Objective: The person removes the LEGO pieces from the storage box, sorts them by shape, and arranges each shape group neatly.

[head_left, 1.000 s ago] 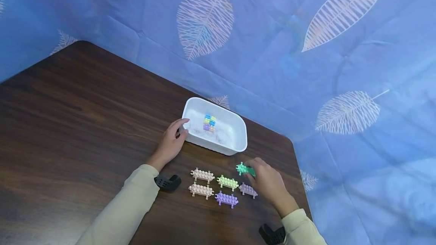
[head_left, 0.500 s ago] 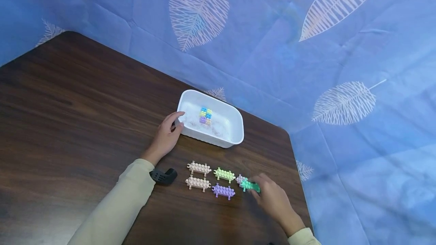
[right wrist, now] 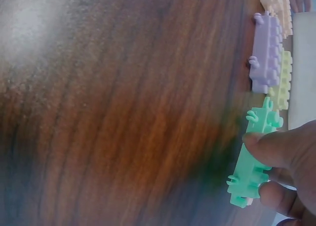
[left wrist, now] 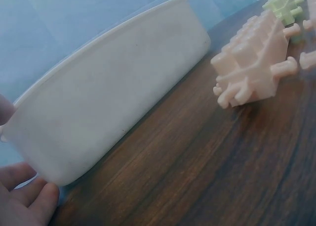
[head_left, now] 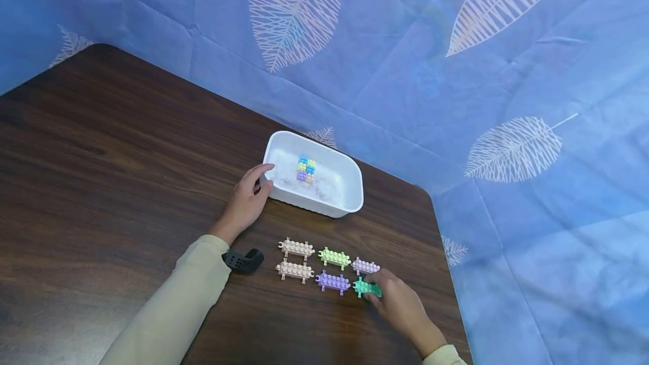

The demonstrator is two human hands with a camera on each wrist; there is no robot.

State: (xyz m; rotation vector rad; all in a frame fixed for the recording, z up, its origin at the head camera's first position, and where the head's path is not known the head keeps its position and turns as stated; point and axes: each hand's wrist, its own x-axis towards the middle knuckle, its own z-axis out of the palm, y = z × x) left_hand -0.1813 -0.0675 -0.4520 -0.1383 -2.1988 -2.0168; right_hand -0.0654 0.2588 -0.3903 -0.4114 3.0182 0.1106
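Note:
My right hand [head_left: 403, 306] pinches a mint-green building block [head_left: 360, 286] between thumb and fingers, low at the right end of the near row. In the right wrist view the thumb lies along the flat side of this green block [right wrist: 245, 169]. Left of it lies a purple block [head_left: 332, 281]; just behind it, a pale lilac block [head_left: 365, 266]. My left hand [head_left: 243, 207] grips the left end of a white plastic tub [head_left: 310, 204], one finger over the rim and the thumb outside. Inside the tub sits a cluster of small coloured blocks [head_left: 306, 169].
A yellow-green block [head_left: 334, 258] and two peach blocks, one farther [head_left: 296, 248] and one nearer [head_left: 294, 270], complete two rows on the dark wooden table [head_left: 127, 185]. Behind the table's far edge hangs a blue leaf-patterned cloth [head_left: 385, 72].
My right hand has carried the green block from behind the lilac block, over it, to the near row beside the purple block. My left hand stays at the tub; the head view has shifted slightly.

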